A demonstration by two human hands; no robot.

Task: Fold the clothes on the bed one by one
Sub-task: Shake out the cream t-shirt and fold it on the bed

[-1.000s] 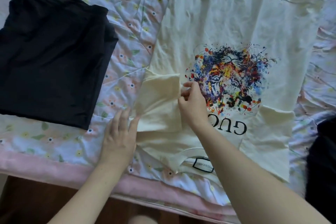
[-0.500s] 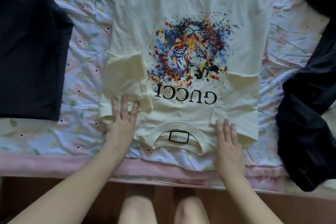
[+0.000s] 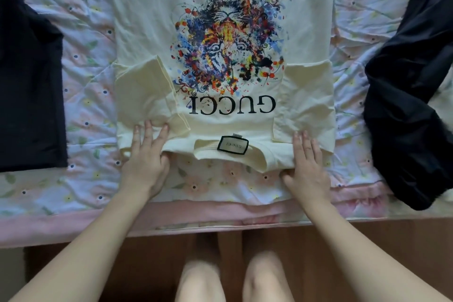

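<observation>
Both forearms bare, no sleeves in view. Left hand (image 3: 144, 162) and right hand (image 3: 307, 167): no rings, watch or bracelets visible, nails short and unpainted. Two bare knees (image 3: 235, 277) at bottom edge, no clothing visible on legs.

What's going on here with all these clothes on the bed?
A person is folding a cream T-shirt laid print-up on the flowered bedspread. Both sleeves are already turned in, and the left hand and right hand grip its collar end. A folded black garment lies to the left; an unfolded dark one waits on the right.
</observation>
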